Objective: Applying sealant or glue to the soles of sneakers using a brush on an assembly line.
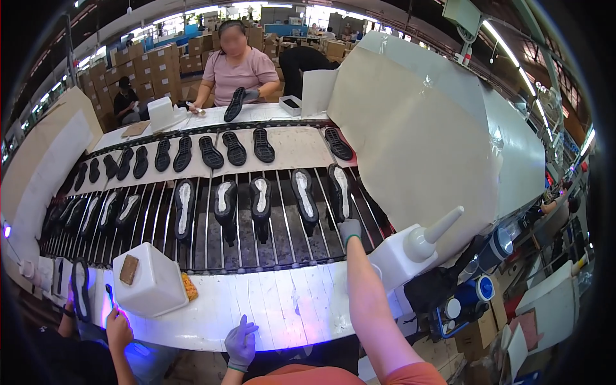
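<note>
One shoe lies just ahead of our right hand, touching it, on the rack; finger closure unclear. Our left hand, loosely spread, holds nothing. Probably placing or collecting; next move calls for steady fingers.

"What colours reach you?"
"I see grey gloves with green cuffs, and black shoes with white centres."
"And the bottle?"
"Plain white on my feed; the wearer's sleeve, orange-red."

Shoes on conveyor, soles behind
</note>
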Available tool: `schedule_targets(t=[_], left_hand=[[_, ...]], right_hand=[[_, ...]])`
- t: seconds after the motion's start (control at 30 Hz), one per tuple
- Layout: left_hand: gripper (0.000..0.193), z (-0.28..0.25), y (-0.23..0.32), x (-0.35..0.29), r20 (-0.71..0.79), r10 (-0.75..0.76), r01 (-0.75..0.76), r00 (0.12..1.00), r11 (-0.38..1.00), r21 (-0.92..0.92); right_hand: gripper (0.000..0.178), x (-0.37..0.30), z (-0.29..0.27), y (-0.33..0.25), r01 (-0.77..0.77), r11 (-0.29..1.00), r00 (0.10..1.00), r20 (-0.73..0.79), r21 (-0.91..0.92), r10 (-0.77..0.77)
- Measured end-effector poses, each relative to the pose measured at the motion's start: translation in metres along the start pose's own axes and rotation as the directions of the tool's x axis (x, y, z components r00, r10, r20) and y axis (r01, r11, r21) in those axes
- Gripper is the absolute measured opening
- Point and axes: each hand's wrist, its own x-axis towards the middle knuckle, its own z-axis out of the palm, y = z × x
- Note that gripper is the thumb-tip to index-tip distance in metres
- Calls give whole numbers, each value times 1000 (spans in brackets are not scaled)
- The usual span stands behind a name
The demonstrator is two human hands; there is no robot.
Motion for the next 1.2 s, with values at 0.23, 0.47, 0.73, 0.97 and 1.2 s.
schedule_targets(t=[0.23,0.47,0.73,0.97,1.2], left_hand=[[48,1,4,4,57,-40,35,998,995,88],[74,15,9,41,467,-65,-195,882,851,488],[75,52,-15,89,352,-112,-134,929,786,604],[66,60,-27,82,269,-65,-89,961,848,523],[48,58,-26,81,227,-35,-78,973,878,472]], right_hand=[[62,-137,52,-59,410,893,894,-114,-188,-434],[69,-264,50,-33,744,510,657,333,-432,-676],[53,-289,27,0,839,497,543,285,-222,-790],[48,-291,20,7,833,528,552,259,-164,-792],[46,-291,19,6,825,554,564,240,-113,-790]])
